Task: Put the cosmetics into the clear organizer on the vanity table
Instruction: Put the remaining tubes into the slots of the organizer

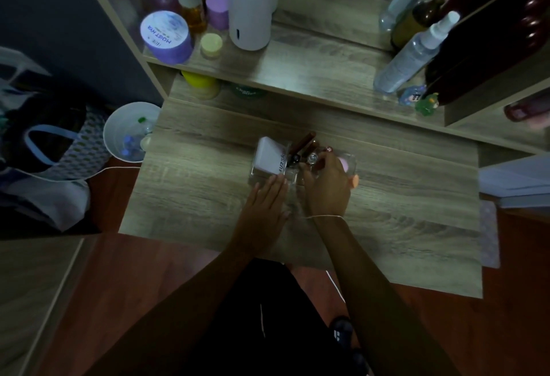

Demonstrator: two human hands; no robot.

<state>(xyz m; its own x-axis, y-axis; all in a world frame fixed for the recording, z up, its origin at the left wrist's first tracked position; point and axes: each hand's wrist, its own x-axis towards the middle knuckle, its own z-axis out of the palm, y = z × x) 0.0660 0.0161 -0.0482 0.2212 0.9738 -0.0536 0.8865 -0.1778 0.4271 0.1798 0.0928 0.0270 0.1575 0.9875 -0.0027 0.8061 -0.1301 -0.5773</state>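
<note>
Two bare forearms reach up from the lower edge toward the middle of the vanity table (387, 197); the left hand (265, 200) lies flat, fingers extended and gripping nothing, its fingertips touching the near wall of the clear organizer (256, 171); the right hand (326, 182) curls over the organizer's right half, fingers bent around a small item with a reddish tip (328, 149), too small to identify, and whether the hold is firm cannot be told. The organizer stands near the table's centre; its left compartment holds a white lettered packet (272, 156), tilted; just right of that, dark brown tubes (302, 145) lean outward; a pink rounded item (345, 164) shows at the right end, partly hidden by the hand. On the raised shelf behind: a purple-lidded jar (166, 36), a white cylindrical device (251, 3), a clear spray bottle (413, 54). Left of the table, a white bin (111, 134) holds small bottles.
</note>
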